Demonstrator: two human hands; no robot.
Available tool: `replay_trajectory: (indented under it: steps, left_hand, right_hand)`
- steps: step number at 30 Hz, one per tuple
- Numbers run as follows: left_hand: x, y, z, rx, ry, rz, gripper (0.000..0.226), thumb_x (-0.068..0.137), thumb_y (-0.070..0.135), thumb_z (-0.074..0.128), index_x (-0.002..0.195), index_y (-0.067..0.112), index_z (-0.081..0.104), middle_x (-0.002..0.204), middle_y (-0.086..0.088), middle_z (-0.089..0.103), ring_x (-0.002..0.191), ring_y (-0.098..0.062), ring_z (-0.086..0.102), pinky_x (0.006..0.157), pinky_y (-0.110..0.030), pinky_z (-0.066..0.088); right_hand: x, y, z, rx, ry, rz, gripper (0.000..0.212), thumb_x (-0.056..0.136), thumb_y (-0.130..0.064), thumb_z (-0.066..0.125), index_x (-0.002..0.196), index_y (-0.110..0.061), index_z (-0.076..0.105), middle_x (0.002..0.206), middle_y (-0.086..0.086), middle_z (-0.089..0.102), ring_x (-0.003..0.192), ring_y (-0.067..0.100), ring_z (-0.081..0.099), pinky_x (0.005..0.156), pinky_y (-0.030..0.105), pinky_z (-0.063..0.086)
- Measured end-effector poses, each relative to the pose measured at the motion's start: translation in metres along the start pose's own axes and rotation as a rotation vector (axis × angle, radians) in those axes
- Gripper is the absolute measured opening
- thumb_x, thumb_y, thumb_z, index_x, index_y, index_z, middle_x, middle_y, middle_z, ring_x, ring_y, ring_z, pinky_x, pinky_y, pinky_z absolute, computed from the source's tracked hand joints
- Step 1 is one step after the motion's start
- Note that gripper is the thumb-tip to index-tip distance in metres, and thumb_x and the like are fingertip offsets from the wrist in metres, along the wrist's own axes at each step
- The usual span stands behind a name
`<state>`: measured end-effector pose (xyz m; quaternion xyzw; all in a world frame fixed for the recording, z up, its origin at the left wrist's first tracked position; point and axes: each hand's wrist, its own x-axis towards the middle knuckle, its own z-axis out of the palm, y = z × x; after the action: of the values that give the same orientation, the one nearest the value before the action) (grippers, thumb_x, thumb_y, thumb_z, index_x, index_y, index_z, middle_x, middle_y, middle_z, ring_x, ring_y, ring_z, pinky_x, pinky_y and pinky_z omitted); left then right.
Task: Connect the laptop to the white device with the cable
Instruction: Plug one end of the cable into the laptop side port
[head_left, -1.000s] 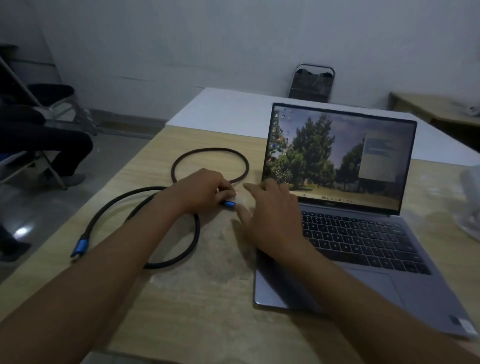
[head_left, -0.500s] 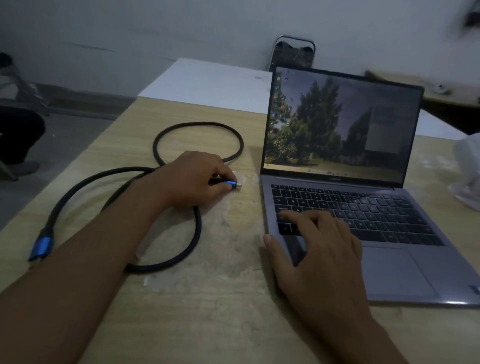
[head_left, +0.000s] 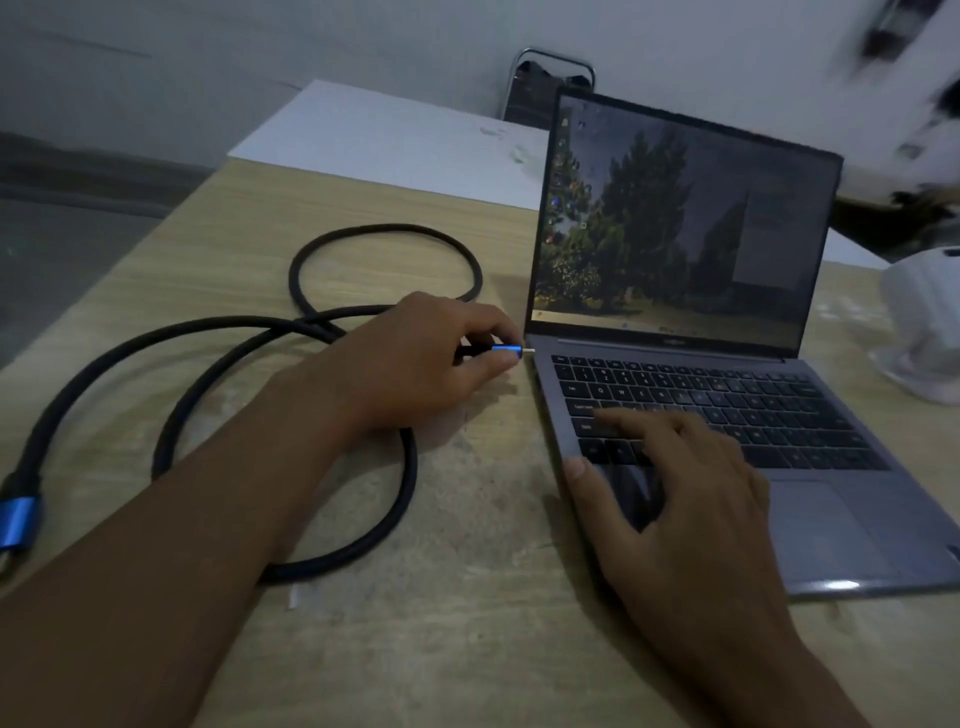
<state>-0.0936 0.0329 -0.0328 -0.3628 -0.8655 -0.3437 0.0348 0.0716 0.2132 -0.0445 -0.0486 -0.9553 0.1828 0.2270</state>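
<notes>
An open grey laptop stands on the wooden table, its screen showing trees. A black cable lies coiled to its left. My left hand pinches the cable's small blue plug, whose metal tip points at the laptop's left edge, almost touching it near the hinge. The cable's other blue plug rests at the table's left edge. My right hand lies flat on the laptop's left palm rest and keys. A white device sits at the right, partly cut off.
A white tabletop adjoins the wooden one at the back. A chair back stands behind the laptop. Blurred dark and white shapes fill the upper right corner. Grey floor lies to the left.
My left hand has carried the blue plug rightwards, up to the laptop's left edge. My right hand stays pressed on the laptop's left side. The view has shifted closer.
</notes>
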Motion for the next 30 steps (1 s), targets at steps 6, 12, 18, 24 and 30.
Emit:
replay_trajectory:
  steps: [6,12,18,24,30]
  left_hand:
    - [0.002,-0.001,0.000,0.063,-0.082,-0.051,0.033,0.101,0.039,0.046,0.115,0.025,0.073,0.106,0.001,0.075,0.094,-0.013,0.067,0.086,-0.038,0.054]
    - [0.001,-0.002,-0.001,0.070,-0.160,-0.055,0.029,0.100,0.036,0.049,0.119,0.028,0.069,0.113,0.007,0.071,0.099,-0.005,0.061,0.083,-0.019,0.048]
    - [0.002,0.004,0.004,0.077,-0.107,-0.042,0.028,0.096,0.035,0.059,0.121,0.028,0.070,0.114,0.007,0.071,0.094,-0.001,0.057,0.074,-0.006,0.037]
    - [0.002,0.010,0.007,0.104,-0.089,-0.037,0.029,0.094,0.035,0.061,0.121,0.028,0.070,0.111,0.005,0.071,0.096,-0.007,0.061,0.082,-0.021,0.044]
    - [0.002,0.014,0.010,0.146,-0.102,-0.037,0.031,0.095,0.036,0.060,0.123,0.027,0.069,0.111,0.000,0.069,0.098,-0.014,0.062,0.087,-0.031,0.050]
  right_hand:
    - [0.001,0.001,0.001,-0.018,0.013,-0.012,0.046,0.082,-0.063,0.049,0.120,-0.038,0.059,0.106,-0.018,0.053,0.102,0.000,0.038,0.085,0.028,0.025]
    - [0.001,-0.001,0.002,-0.024,0.029,-0.019,0.042,0.083,-0.061,0.050,0.116,-0.039,0.059,0.104,-0.018,0.052,0.100,0.001,0.039,0.085,0.027,0.024]
    - [0.001,-0.002,0.002,-0.023,0.025,-0.025,0.037,0.084,-0.059,0.050,0.114,-0.040,0.059,0.104,-0.019,0.053,0.100,0.001,0.039,0.084,0.026,0.023]
    - [0.000,-0.001,0.002,-0.025,0.030,-0.026,0.038,0.083,-0.058,0.050,0.114,-0.038,0.061,0.104,-0.020,0.052,0.101,0.000,0.039,0.084,0.030,0.027]
    - [0.000,0.000,0.003,-0.053,0.016,-0.016,0.043,0.084,-0.058,0.051,0.120,-0.039,0.066,0.109,-0.018,0.053,0.107,0.005,0.042,0.086,0.032,0.029]
